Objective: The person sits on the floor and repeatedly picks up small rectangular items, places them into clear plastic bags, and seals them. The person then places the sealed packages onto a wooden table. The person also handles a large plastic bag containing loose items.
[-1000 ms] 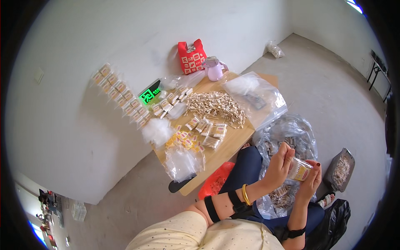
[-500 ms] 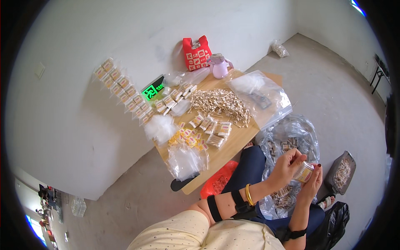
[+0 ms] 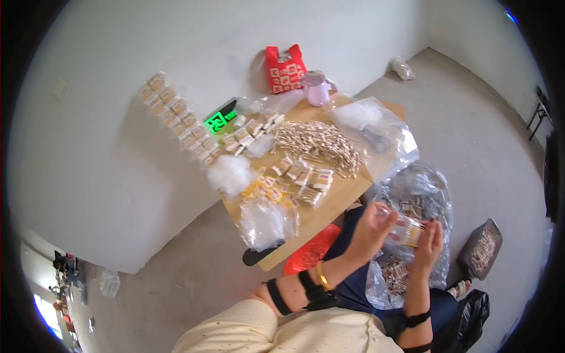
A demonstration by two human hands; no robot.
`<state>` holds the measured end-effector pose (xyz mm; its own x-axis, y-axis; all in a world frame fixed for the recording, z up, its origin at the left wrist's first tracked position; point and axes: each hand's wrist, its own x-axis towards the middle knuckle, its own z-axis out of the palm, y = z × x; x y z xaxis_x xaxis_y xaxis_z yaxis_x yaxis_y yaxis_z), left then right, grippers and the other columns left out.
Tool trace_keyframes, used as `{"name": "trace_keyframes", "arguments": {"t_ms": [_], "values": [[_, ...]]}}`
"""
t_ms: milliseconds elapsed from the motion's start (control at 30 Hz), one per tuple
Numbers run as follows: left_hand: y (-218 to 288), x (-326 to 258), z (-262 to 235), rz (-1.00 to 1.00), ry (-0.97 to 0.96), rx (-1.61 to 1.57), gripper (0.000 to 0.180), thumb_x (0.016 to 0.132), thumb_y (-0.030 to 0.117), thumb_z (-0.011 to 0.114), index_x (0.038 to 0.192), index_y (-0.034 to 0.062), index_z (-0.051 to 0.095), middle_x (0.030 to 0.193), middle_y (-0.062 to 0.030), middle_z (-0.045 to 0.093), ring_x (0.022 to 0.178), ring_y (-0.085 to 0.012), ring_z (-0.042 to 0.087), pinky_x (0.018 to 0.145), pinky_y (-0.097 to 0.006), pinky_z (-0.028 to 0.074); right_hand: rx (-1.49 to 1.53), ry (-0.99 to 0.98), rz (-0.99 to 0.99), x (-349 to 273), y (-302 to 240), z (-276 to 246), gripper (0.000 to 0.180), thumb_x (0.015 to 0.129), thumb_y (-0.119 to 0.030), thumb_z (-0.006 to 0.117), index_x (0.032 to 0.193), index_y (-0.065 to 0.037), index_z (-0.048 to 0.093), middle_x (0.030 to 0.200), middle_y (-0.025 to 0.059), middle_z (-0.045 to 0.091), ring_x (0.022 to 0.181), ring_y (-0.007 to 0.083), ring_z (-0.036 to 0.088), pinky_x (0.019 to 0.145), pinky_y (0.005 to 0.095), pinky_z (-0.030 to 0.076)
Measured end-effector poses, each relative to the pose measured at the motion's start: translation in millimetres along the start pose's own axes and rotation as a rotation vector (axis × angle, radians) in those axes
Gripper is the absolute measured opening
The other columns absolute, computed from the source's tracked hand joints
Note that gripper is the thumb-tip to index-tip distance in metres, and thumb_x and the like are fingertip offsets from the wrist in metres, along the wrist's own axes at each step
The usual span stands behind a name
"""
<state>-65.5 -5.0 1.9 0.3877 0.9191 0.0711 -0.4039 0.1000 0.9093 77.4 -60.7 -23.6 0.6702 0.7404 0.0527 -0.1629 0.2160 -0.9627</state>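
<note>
Over my lap, a small clear packet of cotton swabs [image 3: 410,231] with a printed card inside is stretched between both hands. My left hand [image 3: 372,233] grips its plastic end, fingers closed and a little blurred. At the other end, my right hand [image 3: 428,246] pinches the packet's edge between thumb and fingers. Beneath them is a large clear plastic bag [image 3: 436,194] holding bundles and loose swabs. On the wooden table [image 3: 347,197] to the left lie a heap of swabs [image 3: 321,145], several filled packets [image 3: 316,185], yellow cards [image 3: 268,189] and empty clear bags [image 3: 265,223].
Rows of filled packets [image 3: 179,117] stand along the wall beside a green lit sign [image 3: 220,120]. A red bag [image 3: 285,70] and a lilac jug [image 3: 318,91] are at the table's back. A grey bin of swabs [image 3: 484,250] sits on the floor at right.
Both hands have moved left with the packet. My left hand has drawn away from my right, and more of the clear plastic shows between them. The view has shifted slightly.
</note>
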Motion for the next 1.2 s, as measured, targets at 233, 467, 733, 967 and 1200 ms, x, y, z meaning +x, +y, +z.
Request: {"name": "trace_keyframes", "arguments": {"t_ms": [233,467,733,967,1200], "values": [[27,-25,-64,-0.200,0.120,0.137,0.015,0.098,0.024,0.057,0.092,0.0107,0.056,0.102,-0.0133,0.071,0.077,-0.0158,0.071,0.056,-0.021,0.051,0.003,-0.182,0.077,-1,15,32,0.028,0.102,-0.023,0.050,0.083,-0.005,0.059,0.068,-0.0045,0.052,0.060,0.0015,0.042,0.053,0.0193,0.033],[36,-48,-104,-0.159,0.259,0.107,0.018,0.099,0.024,0.056,0.093,0.0077,0.056,0.100,-0.0147,0.071,0.074,-0.0172,0.071,0.058,-0.023,0.053,0.017,-0.174,0.113,-10,33,52,0.030,0.102,-0.023,0.050,0.082,-0.003,0.058,0.066,-0.0046,0.051,0.059,0.0015,0.043,0.053,0.0192,0.035],[29,-78,-273,-0.132,0.630,0.691,0.020,0.095,0.023,0.060,0.101,0.0043,0.058,0.093,-0.0080,0.070,0.079,-0.0187,0.065,0.074,-0.031,0.050,0.059,-0.009,0.275,3,36,26,0.026,0.102,-0.030,0.050,0.086,-0.011,0.059,0.068,-0.0063,0.053,0.054,0.0006,0.045,0.043,0.0184,0.032],[20,-68,-259,0.144,0.604,1.454,0.035,0.085,0.024,0.069,0.112,0.0065,0.056,0.113,-0.0126,0.056,0.106,-0.0270,0.055,0.089,-0.036,0.043,-0.031,-0.124,0.277,-2,46,-1,0.027,0.103,-0.028,0.048,0.087,-0.008,0.059,0.072,-0.0039,0.056,0.059,0.0010,0.048,0.049,0.0184,0.036],[22,-29,-72,0.209,-0.152,0.825,0.053,0.080,0.027,0.079,0.120,0.0061,0.051,0.117,-0.0073,0.051,0.103,-0.0184,0.053,0.089,-0.031,0.043,-0.327,-0.356,0.059,-13,34,36,0.025,0.099,-0.020,0.054,0.083,-0.001,0.060,0.066,-0.0003,0.056,0.062,0.0051,0.046,0.055,0.0237,0.039]]}}
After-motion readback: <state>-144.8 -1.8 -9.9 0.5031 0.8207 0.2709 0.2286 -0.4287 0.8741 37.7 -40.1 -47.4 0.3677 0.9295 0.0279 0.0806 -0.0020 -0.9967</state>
